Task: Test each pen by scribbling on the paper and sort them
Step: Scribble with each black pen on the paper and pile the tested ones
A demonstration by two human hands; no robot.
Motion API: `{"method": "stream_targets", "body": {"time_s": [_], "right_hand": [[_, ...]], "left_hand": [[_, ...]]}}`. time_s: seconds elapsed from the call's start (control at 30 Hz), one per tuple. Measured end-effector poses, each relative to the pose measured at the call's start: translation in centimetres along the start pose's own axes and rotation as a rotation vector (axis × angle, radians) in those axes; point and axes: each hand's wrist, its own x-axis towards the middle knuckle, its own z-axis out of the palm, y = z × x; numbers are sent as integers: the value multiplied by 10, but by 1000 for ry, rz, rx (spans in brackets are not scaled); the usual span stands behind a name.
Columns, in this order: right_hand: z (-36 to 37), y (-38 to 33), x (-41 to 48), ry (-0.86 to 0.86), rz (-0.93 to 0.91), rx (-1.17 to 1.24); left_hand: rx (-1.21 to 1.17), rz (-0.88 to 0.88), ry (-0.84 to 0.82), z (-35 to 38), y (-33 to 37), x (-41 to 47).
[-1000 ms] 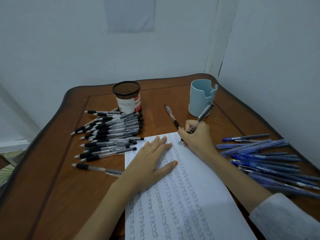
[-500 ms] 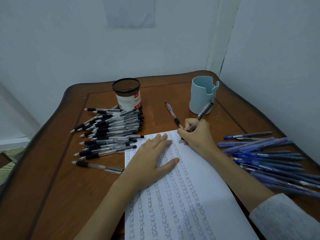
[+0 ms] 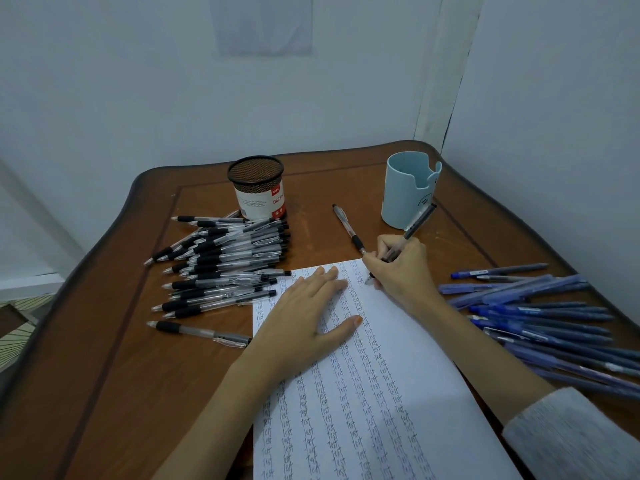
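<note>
One loose pen (image 3: 348, 228) just beside right hand (image 3: 401, 268)

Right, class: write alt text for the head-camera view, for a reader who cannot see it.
A right hand holds a pen, tip on the top of a paper filled with columns of "test", the left hand flat on it. Black pens lie piled left, blue pens right, a mesh cup and a blue cup behind.

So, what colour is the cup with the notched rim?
The cup is light blue, seen in the head view.
</note>
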Motion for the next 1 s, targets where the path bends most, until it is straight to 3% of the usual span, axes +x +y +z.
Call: {"method": "stream_targets", "body": {"time_s": [0.87, 1.0], "right_hand": [[2, 2, 0, 14, -32, -57], [1, -1, 0, 11, 45, -2]], "left_hand": [[12, 6, -10, 3, -3, 1], [9, 4, -15, 2, -3, 1]]}}
